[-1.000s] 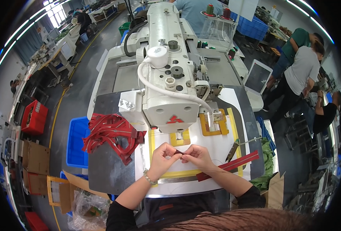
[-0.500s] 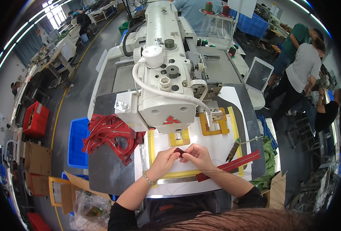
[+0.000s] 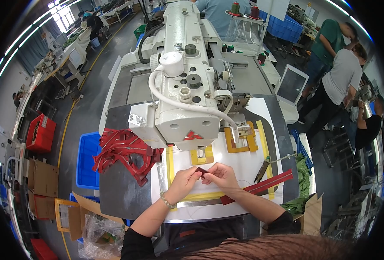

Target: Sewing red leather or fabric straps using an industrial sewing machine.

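Between my two hands, over the white work sheet, is a small dark red piece of fabric [image 3: 202,171]. My left hand [image 3: 185,181] pinches its left side between thumb and finger. The right hand [image 3: 222,177] grips the other side, fingers curled; the fingers partly cover the piece. Just beyond them stands a white industrial sewing machine [image 3: 187,117], with a yellow-framed clamp plate [image 3: 197,157] under its head. A red zipper strip [image 3: 261,183] lies on the table partly beneath my right forearm. Thread snips [image 3: 261,170] rest to the right of my right hand.
A heap of red zippers [image 3: 125,151] covers the table's left side, beside a blue bin [image 3: 87,160]. A second yellow clamp frame [image 3: 240,141] sits right of the machine head. Green fabric [image 3: 302,186] hangs at the right edge. An open carton [image 3: 77,223] holds clear plastic bags.
My hands stay nearly in place; the dark red piece tilts slightly between my fingers. At the far right, the people have shifted their posture a little.
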### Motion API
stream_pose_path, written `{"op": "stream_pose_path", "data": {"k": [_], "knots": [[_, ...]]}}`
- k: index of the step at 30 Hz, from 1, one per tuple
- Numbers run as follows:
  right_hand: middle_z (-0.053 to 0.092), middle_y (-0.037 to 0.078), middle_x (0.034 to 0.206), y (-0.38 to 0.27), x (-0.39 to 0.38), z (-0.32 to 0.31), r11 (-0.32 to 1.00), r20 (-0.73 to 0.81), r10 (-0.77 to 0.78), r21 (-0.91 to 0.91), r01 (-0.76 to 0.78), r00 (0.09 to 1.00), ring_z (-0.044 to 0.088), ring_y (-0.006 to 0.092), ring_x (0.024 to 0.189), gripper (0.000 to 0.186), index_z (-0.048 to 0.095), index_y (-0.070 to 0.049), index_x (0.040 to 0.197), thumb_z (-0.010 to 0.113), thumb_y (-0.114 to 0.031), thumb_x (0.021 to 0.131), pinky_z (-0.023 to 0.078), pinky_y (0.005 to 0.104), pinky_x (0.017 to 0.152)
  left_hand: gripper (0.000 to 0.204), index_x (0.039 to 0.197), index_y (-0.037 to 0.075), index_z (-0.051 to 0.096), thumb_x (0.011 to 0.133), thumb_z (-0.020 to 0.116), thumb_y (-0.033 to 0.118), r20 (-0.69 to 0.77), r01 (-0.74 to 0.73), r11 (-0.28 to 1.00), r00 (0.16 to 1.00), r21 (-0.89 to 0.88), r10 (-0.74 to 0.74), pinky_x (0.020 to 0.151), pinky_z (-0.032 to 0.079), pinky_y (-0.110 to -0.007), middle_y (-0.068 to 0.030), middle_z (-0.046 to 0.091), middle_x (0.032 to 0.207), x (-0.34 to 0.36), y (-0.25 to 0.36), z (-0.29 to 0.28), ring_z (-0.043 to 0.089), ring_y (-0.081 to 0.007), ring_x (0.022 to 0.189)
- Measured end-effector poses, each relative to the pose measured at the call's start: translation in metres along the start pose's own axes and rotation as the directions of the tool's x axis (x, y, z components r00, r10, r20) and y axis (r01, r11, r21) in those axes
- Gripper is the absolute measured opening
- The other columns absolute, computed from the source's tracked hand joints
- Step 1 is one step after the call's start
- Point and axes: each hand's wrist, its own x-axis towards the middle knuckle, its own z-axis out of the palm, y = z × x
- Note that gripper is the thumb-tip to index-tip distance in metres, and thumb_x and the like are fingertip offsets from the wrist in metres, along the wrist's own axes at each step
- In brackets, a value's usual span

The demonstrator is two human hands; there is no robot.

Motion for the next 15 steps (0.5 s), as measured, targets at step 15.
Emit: {"op": "stream_pose_path", "data": {"k": [15], "knots": [[0.067,0.012,0.082,-0.0027,-0.0012,0.0008,1.000,-0.031,0.017,-0.013,-0.018,0.999,0.069,0.0162,0.073,0.010,0.056,0.003,0.086,0.065,0.000,0.086,0.057,0.0262,0.069,0.024,0.094,-0.002,0.061,0.098,0.047,0.018,0.015,-0.065,0.997,0.998,-0.045,0.066,0.064,0.046,-0.027,-0.0092,0.062,0.075,-0.0005,0.0010,0.0014,0.058,-0.0163,0.067]]}}
